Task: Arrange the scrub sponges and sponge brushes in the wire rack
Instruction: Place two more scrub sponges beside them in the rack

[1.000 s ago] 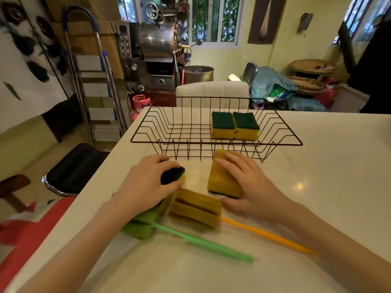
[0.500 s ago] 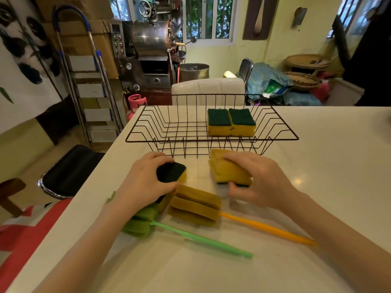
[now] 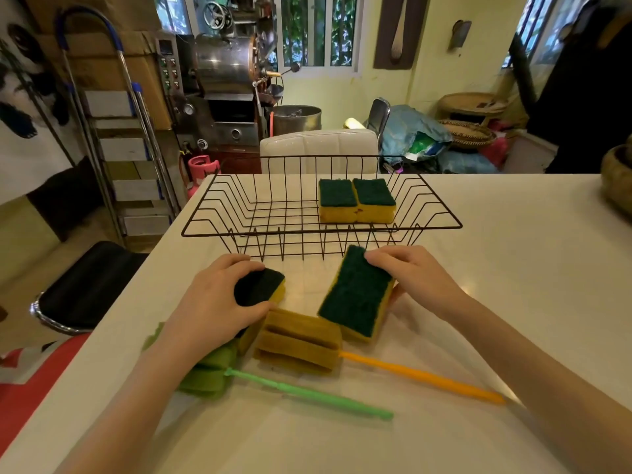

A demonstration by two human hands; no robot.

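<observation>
A black wire rack (image 3: 321, 228) stands on the white table (image 3: 513, 268), with two yellow-and-green scrub sponges (image 3: 357, 200) side by side at its back right. In front of the rack, my right hand (image 3: 410, 278) grips a third scrub sponge (image 3: 355, 295), tilted with its green side up. My left hand (image 3: 215, 302) rests curled over a fourth scrub sponge (image 3: 263, 289) on the table. Between my hands lies an orange sponge brush (image 3: 301, 340) with a long handle. A green sponge brush (image 3: 307, 393) lies nearer me, its head partly under my left wrist.
A white chair back (image 3: 318, 145) stands right behind the rack. A black stool (image 3: 89, 285) sits off the table's left edge. A brown bowl (image 3: 617, 179) is at the table's far right. Machinery and a stepladder (image 3: 113, 131) fill the room beyond.
My right hand has lifted its sponge off the table and flipped it from yellow side up to green side up. My left hand has stayed on its sponge.
</observation>
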